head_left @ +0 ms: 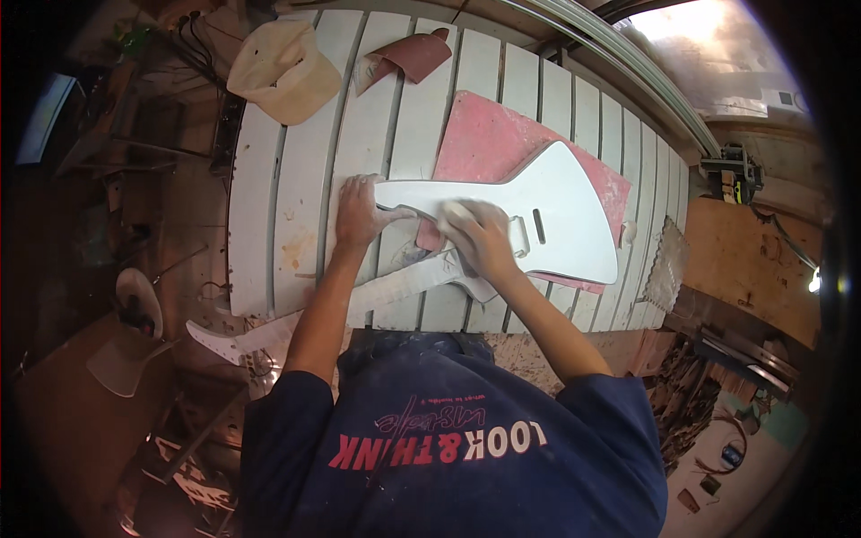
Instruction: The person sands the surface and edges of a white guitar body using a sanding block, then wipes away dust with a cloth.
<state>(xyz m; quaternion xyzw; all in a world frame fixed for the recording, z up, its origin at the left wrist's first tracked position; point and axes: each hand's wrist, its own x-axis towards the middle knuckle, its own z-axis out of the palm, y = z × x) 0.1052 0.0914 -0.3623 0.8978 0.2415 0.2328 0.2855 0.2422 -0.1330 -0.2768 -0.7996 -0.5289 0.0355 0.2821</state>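
Observation:
A white, angular electric guitar body [569, 215] lies flat on the slatted bench. My left hand [359, 213] grips the end of its long left horn, with the thumb along the near edge. Bent over the near edge of the body is my right hand [477, 240], its fingers dusted white and pressed together around something pale that I cannot make out. The white neck [395, 285] runs to the lower left under my forearm and ends in a headstock [213, 342] past the bench's edge. Beneath the body rests a pink sheet [484, 134].
A beige cap [282, 72] and a curled brown sandpaper sheet [413, 58] lie at the bench's far left. Gaps run between the white bench slats [300, 206]. A ragged grey sheet [666, 260] sits at the right end. A fan [136, 305] stands at lower left.

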